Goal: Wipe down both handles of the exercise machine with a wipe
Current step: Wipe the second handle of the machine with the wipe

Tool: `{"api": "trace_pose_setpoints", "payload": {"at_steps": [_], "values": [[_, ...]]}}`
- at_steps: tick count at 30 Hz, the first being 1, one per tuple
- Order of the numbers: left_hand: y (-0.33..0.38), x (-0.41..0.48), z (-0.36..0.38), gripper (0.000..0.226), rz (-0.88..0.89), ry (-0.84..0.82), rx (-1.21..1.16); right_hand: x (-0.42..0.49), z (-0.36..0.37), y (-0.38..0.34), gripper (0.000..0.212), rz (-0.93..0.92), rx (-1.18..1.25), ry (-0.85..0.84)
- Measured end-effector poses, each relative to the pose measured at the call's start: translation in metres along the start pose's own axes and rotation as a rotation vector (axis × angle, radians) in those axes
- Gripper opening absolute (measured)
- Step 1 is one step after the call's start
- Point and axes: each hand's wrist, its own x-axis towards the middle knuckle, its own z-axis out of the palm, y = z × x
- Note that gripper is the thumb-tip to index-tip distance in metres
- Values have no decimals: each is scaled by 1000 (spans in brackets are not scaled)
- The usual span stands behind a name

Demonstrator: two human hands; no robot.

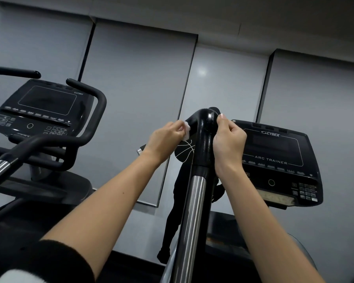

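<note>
The left hand [166, 137] pinches a small white wipe [186, 130] against the left of the black handle [204, 127] at its bend, while the right hand [229, 139] curls onto the bend's right side. The wipe looks soft and light, best kept bunched under fingertips; the handle looks stiff and glossy. There is free room to the left, but the console [274, 156] sits close on the right.

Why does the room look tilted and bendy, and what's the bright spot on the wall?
Head view: the wide-angle lens tilts and bends the wall panels; the bright spot is a soft light reflection on a panel; the black handle shows small glints; the room is dim overall.
</note>
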Motion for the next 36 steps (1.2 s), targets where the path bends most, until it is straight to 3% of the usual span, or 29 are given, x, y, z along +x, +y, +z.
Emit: {"api": "trace_pose_setpoints", "payload": {"at_steps": [6, 10, 13, 15, 18, 19, 23, 29, 31, 36], "values": [[-3, -7, -19, 48, 181, -104, 266, -1, 0, 0, 46, -3, -9, -5], [-13, -23, -27, 47, 256, -149, 290, -1, 0, -1, 45, -5, -2, -9], [-22, -29, -36, 34, 240, -248, 243, -2, 1, -1, 48, -8, 1, -4], [-30, -31, -43, 23, 179, -252, 213, -2, 1, -2, 49, -15, -1, 1], [-34, -22, -42, 22, -129, 59, 9, -2, 1, -1, 48, -11, -2, 5], [-29, -14, -37, 23, -222, 92, -49, -2, 1, -1, 48, -8, 0, 3], [8, 14, -5, 17, -455, 51, -371, -1, 0, 0, 51, -10, 8, 4], [12, 23, 12, 23, -504, 157, -350, 3, 0, 5, 46, -16, 4, -6], [-5, 30, 13, 26, -496, 106, -359, 3, -1, 5, 48, -30, 10, -21], [-34, 39, 5, 31, -517, -218, -365, 2, -2, 5, 48, -40, 30, -42]]}}
